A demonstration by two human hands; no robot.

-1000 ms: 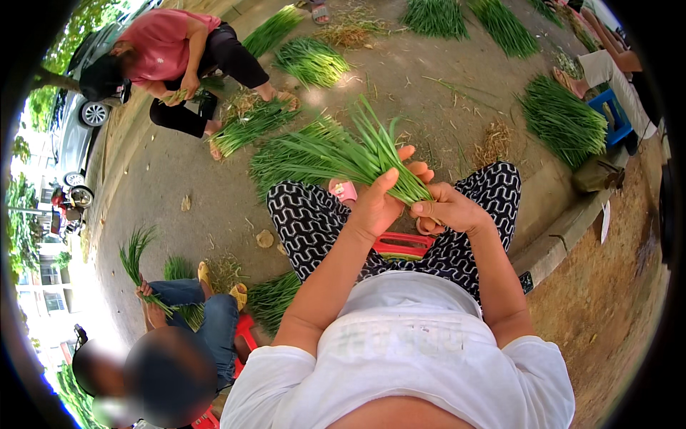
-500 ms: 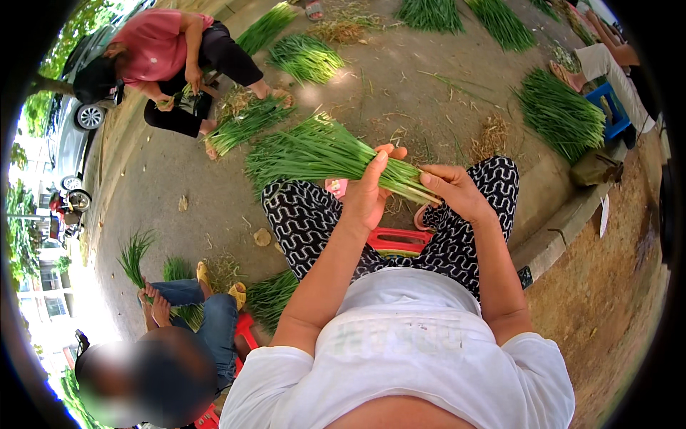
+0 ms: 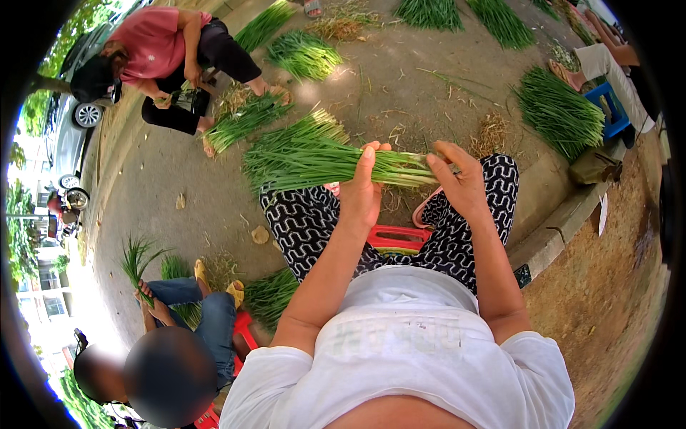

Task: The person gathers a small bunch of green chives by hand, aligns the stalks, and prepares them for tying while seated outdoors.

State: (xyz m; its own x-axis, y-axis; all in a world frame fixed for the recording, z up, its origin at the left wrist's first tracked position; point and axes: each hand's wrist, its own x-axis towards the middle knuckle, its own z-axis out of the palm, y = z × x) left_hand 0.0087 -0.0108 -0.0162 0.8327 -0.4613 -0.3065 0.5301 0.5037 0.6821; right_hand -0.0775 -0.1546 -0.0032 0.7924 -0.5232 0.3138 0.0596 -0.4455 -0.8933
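Observation:
Across my lap lies a long bunch of green chives [image 3: 314,166], its leaves pointing left and its pale stem ends right. My left hand [image 3: 363,193] is wrapped round the bunch near the stems, thumb on top. My right hand [image 3: 463,182] is at the pale ends, thumb and forefinger bent together on them; exactly how many stems it pinches is too small to tell. Just beyond the held bunch, a larger heap of chives [image 3: 304,132] rests on the ground by my left knee.
More chive piles lie around: one at the right [image 3: 557,114] beside a blue stool [image 3: 607,104]. Dry trimmings [image 3: 491,132] litter the ground. A co-worker in a pink shirt [image 3: 153,46] sits far left, another in jeans [image 3: 214,325] near left. A kerb [image 3: 547,250] runs along my right.
The held chives have swung from slanting down toward the right to nearly level. My right hand has shifted slightly, its fingers now bent at the stem tips.

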